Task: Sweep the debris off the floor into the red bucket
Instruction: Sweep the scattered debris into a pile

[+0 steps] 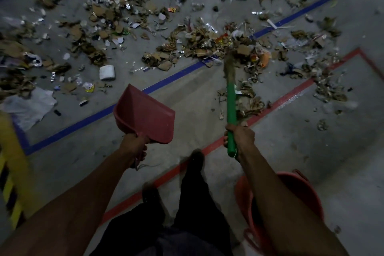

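Left hand clenched round red dustpan handle; right hand grasping green broom; bristles in debris; red bucket behind.

Grey concrete floor, blue tape line running diagonally across it, red tape line nearer and roughly parallel, yellow-and-black striped barrier at the left edge, dark trousers and shoes below.

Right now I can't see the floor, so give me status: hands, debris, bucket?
Left hand grips dustpan, held up. Right hand grips broom, bristles in debris. Red bucket behind right arm.
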The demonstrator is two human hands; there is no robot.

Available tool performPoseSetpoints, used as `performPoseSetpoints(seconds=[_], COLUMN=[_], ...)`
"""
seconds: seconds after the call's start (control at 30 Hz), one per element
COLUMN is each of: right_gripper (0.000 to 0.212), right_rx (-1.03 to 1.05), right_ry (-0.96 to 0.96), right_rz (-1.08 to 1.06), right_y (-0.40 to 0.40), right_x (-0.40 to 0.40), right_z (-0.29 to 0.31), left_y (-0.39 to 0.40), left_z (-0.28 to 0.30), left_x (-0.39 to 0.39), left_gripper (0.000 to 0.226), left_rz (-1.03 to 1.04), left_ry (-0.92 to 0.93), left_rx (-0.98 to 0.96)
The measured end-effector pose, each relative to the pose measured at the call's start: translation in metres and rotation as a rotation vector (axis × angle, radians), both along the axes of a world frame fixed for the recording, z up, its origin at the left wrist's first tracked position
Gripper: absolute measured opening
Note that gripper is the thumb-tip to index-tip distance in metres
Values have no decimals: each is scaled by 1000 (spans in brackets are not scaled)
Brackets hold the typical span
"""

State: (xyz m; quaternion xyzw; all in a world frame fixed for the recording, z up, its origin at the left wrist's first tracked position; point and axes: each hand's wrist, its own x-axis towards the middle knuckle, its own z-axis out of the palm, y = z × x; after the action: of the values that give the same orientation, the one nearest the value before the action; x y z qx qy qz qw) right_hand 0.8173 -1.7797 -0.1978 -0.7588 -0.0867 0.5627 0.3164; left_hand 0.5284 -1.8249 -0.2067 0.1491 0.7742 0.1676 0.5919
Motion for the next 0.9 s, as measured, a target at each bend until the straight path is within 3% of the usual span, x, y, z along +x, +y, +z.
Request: performPoseSetpoints(seconds=[0.33,0.57,0.73,0.9], right_gripper=[5,19,10,9], right_rx=[4,-130,-253,-161], right_ry=[48,50,-31,-85], right_rz=[370,628,611,381], right_y=[-130,-168,-154,-116], right_x=[-135,-190,-201,-207], right_z=[-11,-40,-51,-45], left_y=[-101,-148,-172,-193], left_z=[0,-5,-7,-9], left_x=[-102,-149,-172,-201], left_gripper=[19,24,18,18], left_rz=[91,188,253,334], left_ry=[-16,7,0,-47], left_rx=[-58,-111,-104,-68])
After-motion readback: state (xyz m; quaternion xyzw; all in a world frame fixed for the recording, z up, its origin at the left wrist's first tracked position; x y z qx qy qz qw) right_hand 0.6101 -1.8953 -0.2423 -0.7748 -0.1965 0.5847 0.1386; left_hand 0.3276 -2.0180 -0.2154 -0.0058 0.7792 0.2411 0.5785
